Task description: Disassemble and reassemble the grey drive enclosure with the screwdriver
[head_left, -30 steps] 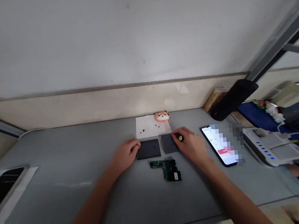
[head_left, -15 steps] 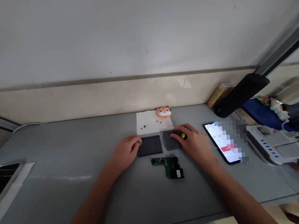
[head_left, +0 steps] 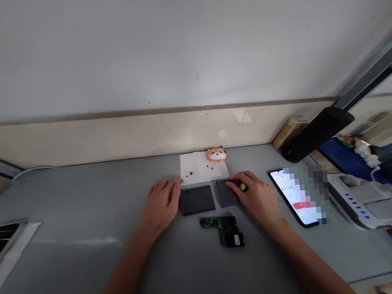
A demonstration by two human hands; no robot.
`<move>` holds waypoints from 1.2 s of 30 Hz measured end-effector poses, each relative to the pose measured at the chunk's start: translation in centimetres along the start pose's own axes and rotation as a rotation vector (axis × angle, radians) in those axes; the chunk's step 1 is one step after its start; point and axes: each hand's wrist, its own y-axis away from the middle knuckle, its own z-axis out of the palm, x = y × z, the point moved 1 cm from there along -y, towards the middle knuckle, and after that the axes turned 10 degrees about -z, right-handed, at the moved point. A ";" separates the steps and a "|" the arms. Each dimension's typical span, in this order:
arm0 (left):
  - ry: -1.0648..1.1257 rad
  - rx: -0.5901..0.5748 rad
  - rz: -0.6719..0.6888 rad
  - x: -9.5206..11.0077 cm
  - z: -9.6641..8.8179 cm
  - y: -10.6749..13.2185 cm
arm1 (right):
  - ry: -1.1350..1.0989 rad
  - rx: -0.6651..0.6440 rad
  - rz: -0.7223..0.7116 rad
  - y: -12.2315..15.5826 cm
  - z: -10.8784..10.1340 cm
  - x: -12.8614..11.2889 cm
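My left hand lies on the desk with its fingers stretched out, its index fingertip by the lower left corner of the white paper. Right beside it is a flat dark grey panel. My right hand is closed around a dark screwdriver with a yellow end; only its butt shows. The thumb of that hand rests over a second dark grey panel. Closer to me lies a green circuit board with black parts. Several tiny dark screws are scattered on the paper.
An orange animal-faced case sits on the paper's back edge. To the right are a lit phone, a power strip and a black cylinder leaning by a box. A dark tablet-like object lies far left.
My left hand has shifted off the left panel's edge, its fingers now straighter and reaching toward the paper. My right hand keeps the screwdriver. The whole view has tilted slightly upward.
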 end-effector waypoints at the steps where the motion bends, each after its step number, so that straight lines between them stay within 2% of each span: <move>1: -0.020 0.000 -0.016 0.0 0.0 0.1 | -0.008 -0.005 0.002 0.0 0.0 0.0; 12: -0.014 -0.014 -0.066 0.2 0.2 0.0 | 0.034 -0.048 0.012 -0.2 0.1 0.2; 21: 0.086 -0.014 0.070 0.1 0.5 0.2 | 0.049 -0.065 -0.030 -0.1 -0.2 0.0; 25: 0.067 -0.049 0.084 0.7 0.4 0.3 | 0.079 -0.096 -0.032 0.2 -0.3 -0.3; 36: 0.067 -0.033 0.097 1.2 0.2 0.5 | 0.070 -0.092 -0.045 0.4 -0.7 -0.8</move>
